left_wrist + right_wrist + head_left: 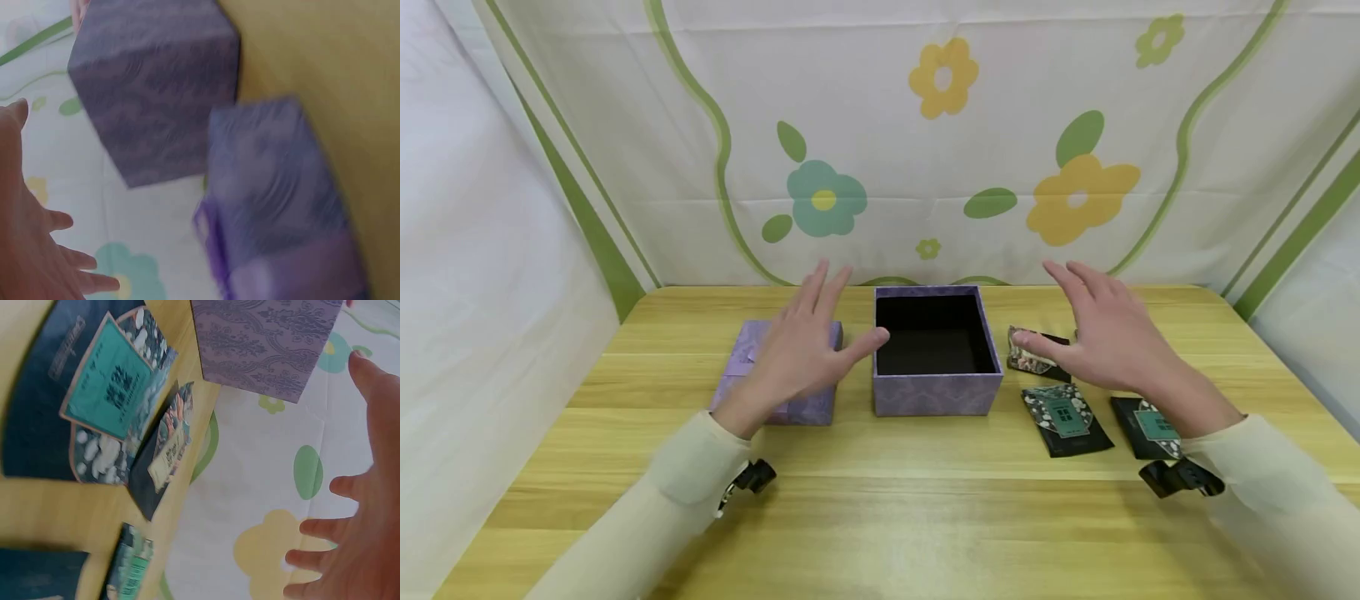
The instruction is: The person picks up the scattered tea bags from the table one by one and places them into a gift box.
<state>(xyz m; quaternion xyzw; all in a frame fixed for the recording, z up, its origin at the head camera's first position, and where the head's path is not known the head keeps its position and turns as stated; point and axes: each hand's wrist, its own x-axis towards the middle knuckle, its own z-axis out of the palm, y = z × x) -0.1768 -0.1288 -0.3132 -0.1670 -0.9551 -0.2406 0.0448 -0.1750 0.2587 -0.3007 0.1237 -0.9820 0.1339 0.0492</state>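
A purple patterned box (937,395) with a black inside stands uncovered in the middle of the table. Left of it lies its purple lid (811,408), crossed by a lilac ribbon. My left hand (805,346) hovers over the lid, fingers spread and holding nothing. Above several dark sachets, my right hand (1112,337) is raised with its fingers stretched out, also holding nothing. One sachet (1066,419) with a green label lies right of the box; another sachet (1146,429) is partly hidden by the right forearm. A sachet with a pale label (167,453) lies behind them.
The wooden table (910,517) reaches back to a white curtain (880,125) printed with flowers. White cloth (497,275) also hangs along the left side. Black cameras are strapped at both wrists.
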